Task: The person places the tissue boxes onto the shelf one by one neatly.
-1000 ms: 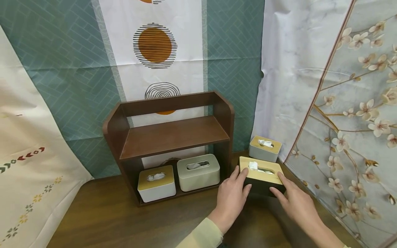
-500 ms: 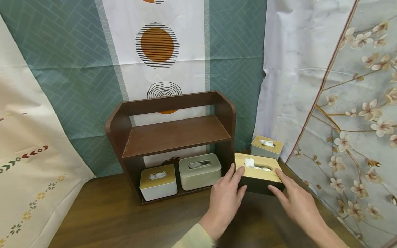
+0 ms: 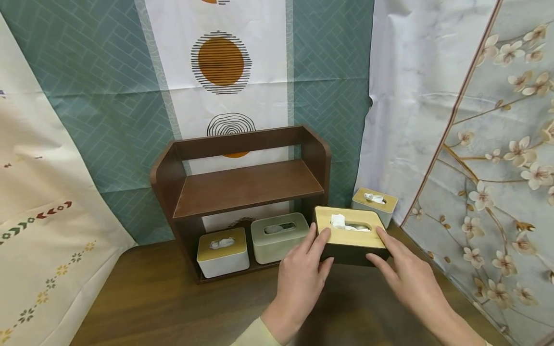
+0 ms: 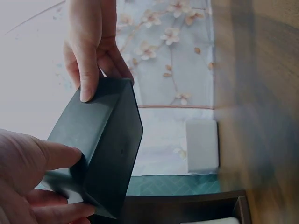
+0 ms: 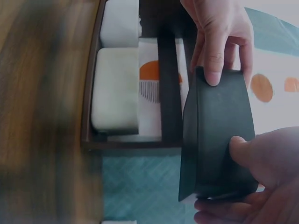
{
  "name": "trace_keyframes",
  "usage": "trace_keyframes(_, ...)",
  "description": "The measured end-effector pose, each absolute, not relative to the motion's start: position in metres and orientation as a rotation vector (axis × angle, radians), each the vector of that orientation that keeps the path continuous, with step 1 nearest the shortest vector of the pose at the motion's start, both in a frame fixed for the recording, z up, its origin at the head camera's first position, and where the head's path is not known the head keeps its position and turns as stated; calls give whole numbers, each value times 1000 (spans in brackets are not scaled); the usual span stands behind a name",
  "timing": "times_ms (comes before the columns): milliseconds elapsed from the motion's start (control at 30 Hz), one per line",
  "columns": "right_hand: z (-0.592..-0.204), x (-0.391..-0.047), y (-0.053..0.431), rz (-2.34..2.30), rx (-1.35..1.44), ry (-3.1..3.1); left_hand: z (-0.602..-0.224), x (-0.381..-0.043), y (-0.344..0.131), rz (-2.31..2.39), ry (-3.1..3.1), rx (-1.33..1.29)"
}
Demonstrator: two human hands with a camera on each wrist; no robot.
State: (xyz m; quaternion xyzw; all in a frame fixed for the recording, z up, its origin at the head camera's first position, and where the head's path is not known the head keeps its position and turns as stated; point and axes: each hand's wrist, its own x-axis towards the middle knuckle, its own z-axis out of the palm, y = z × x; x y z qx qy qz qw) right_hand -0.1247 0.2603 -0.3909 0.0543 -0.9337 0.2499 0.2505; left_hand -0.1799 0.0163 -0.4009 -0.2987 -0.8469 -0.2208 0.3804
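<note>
A black tissue box (image 3: 352, 241) with a pale wooden lid and tissue in its slot is held by both hands, one at each end. My left hand (image 3: 298, 278) grips its left end, and my right hand (image 3: 409, 278) the other. In the left wrist view the thumbs lie against the dark side of the box (image 4: 110, 126), which is raised well above the tabletop. From the right wrist view, the same box (image 5: 222, 126) appears beside the brown shelf unit (image 5: 170, 93).
On the lower shelf stand a white tissue box with wooden lid (image 3: 222, 262) and a rounded cream one (image 3: 279, 242). The upper board (image 3: 251, 185) is bare. A grey wooden-lidded tissue box (image 3: 387, 206) stands in the right corner on the brown table (image 3: 182, 317). Printed cloths hang around.
Both hands have carried the black tissue box leftward and up, toward the shelf unit's right side. It now covers less of the grey box. The head view has shifted slightly.
</note>
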Motion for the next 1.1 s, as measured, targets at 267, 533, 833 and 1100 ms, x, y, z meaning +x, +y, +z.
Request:
trace_keyframes(267,-376,-127,241,643,250,-2483,-388,-171,-7,-579,-2123,-722)
trace_keyframes(533,-364,-131,225,628,318,-2450,-380,-167,-25,-592,-2086,-688)
trace_keyframes(833,-352,-136,213,622,400,-2390,-367,-162,-41,-593,-2028,-685)
trace_keyframes(1100,-334,-148,201,598,472,-2331,-352,-165,-53,-577,-2017,-653)
